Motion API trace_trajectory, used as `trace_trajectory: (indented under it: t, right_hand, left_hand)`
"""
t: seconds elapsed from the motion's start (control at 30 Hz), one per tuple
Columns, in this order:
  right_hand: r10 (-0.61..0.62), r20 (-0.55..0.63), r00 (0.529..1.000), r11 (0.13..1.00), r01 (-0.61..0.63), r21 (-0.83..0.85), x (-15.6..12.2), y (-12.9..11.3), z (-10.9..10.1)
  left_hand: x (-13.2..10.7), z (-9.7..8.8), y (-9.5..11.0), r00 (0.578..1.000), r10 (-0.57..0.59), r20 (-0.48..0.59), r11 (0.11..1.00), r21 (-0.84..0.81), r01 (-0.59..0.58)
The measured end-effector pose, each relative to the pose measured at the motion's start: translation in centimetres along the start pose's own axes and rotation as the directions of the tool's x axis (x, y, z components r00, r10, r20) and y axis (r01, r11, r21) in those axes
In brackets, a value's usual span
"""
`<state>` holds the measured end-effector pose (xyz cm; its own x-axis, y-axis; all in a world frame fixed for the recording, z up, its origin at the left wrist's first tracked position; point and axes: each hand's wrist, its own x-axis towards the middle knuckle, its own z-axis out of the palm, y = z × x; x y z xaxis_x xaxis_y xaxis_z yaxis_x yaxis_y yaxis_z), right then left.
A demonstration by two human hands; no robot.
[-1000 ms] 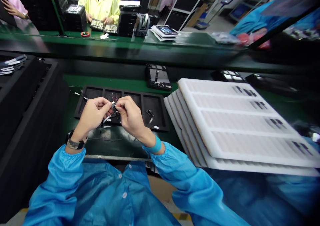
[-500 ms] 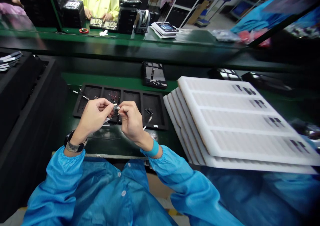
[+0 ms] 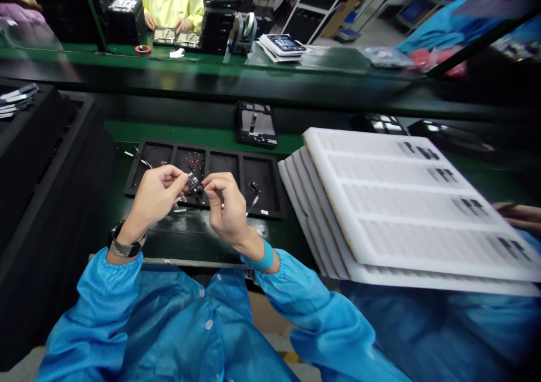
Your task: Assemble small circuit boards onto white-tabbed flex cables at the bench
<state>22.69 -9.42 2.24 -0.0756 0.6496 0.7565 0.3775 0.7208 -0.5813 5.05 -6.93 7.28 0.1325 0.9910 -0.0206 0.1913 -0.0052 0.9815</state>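
Observation:
Between the thumb and fingers of my left hand (image 3: 155,195) is a small dark circuit board (image 3: 193,183), its face with tiny parts turned up. My right hand (image 3: 226,204) is pinched at the right edge of that board; whether a tiny part is also between its fingertips cannot be made out. Both hands are over the front of a black compartment tray (image 3: 222,145). Tiny red and pale pieces (image 3: 195,161) lie in one compartment, and a small black part with a cable (image 3: 253,189) lies in the rightmost one.
White foam trays (image 3: 401,201) with dark strips in their slots are stacked at right. Black foam trays (image 3: 38,190) stand at left. Behind the compartment tray lies a dark device (image 3: 256,124). Across the bench a person in a yellow coat (image 3: 169,1) works; another person's hand (image 3: 519,216) shows at far right.
The circuit board has turned to show more of its face. My right hand has shifted slightly right, its fingers less bunched. At the far right another person's hand has come into view.

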Motion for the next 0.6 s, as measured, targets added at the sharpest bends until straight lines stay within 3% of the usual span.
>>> trace_trajectory:
  t: [0.13, 0.3, 0.47, 0.6]
  right_hand:
    - [0.176, 0.003, 0.984, 0.984, -0.176, 0.031, -0.2, 0.1, -0.8]
    - [0.451, -0.020, 0.892, 0.881, -0.442, 0.167, -0.5, 1.5, -1.6]
    - [0.553, -0.028, 0.833, 0.808, -0.527, 0.264, -0.5, 3.2, -2.4]
    - [0.586, -0.073, 0.807, 0.787, -0.545, 0.289, -0.6, 4.9, -3.7]
  left_hand:
    - [-0.1, -0.1, 0.2, 0.999, 0.017, -0.032, 1.000, -0.015, -0.018]
    - [0.3, -0.1, -0.3, 0.999, -0.041, -0.003, 0.988, -0.147, 0.040]
    - [1.8, 0.0, -1.9, 0.991, -0.119, 0.058, 0.933, -0.335, 0.132]
    - [3.2, -0.2, -2.2, 0.991, -0.108, 0.075, 0.921, -0.367, 0.128]
